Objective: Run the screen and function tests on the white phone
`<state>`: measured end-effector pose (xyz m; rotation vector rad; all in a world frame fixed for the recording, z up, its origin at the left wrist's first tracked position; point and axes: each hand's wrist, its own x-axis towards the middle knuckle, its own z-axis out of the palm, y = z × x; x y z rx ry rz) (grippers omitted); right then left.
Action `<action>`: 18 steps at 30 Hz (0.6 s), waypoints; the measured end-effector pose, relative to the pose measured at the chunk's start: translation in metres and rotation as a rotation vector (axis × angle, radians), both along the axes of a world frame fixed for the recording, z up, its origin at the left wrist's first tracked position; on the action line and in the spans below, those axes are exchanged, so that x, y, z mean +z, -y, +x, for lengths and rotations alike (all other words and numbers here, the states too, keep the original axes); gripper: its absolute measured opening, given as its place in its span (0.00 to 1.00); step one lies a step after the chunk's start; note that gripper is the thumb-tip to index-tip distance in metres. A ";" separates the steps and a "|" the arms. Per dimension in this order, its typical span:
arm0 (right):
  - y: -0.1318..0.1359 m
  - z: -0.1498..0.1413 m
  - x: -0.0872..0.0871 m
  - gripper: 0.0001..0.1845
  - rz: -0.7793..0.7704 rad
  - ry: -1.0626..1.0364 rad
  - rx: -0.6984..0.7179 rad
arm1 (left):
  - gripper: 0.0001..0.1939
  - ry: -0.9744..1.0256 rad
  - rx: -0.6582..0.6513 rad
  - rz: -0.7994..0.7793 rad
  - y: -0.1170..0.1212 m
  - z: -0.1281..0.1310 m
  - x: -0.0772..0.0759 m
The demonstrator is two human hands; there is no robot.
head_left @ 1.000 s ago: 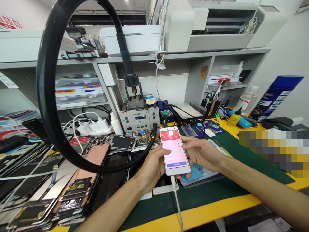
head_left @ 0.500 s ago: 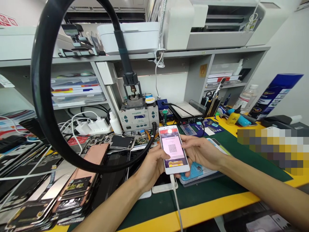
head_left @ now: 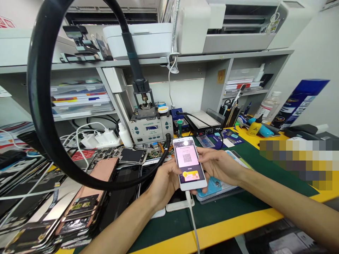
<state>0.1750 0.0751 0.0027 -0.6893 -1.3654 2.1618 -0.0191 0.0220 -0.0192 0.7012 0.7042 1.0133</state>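
A white smartphone with a lit screen showing a QR code is held above the green mat. My left hand grips its left edge and underside, thumb resting on the lower screen. My right hand wraps the right edge from behind, fingers curled under the phone. A white cable hangs from the phone's bottom and runs toward the table's front edge. Under the hands lie a flat white phone and a blue-printed tray.
A thick black hose loop hangs at the left, joined to a grey hot-air station. Stacks of phone screens and back covers fill the left. A hot plate, tool holder, bottles and a blue box stand at the right.
The phone's screen changed from a red and pink list to a QR code page. Both hands and the phone stayed nearly in place; the view shifted slightly.
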 end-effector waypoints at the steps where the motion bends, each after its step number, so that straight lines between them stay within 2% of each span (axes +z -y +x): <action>1: 0.000 0.000 0.000 0.33 0.000 -0.001 0.001 | 0.37 0.011 -0.009 0.000 0.000 0.000 0.000; 7: 0.003 -0.002 0.004 0.31 0.030 0.013 -0.003 | 0.37 0.188 -0.125 -0.006 -0.002 -0.005 0.004; 10: 0.003 0.000 0.004 0.31 0.126 0.071 -0.114 | 0.36 0.242 -0.140 0.011 -0.002 -0.007 0.005; 12: 0.000 0.002 0.003 0.30 0.312 0.155 -0.299 | 0.35 0.237 -0.134 0.025 -0.002 -0.007 0.005; 15: -0.004 0.006 -0.001 0.25 0.804 0.299 -0.578 | 0.32 0.222 -0.148 0.046 -0.001 -0.006 0.004; 16: -0.004 0.007 -0.002 0.23 0.978 0.331 -0.621 | 0.32 0.222 -0.158 0.052 0.000 -0.005 0.004; 18: -0.004 0.007 -0.002 0.20 1.241 0.375 -0.614 | 0.30 0.222 -0.171 0.058 0.001 -0.004 0.002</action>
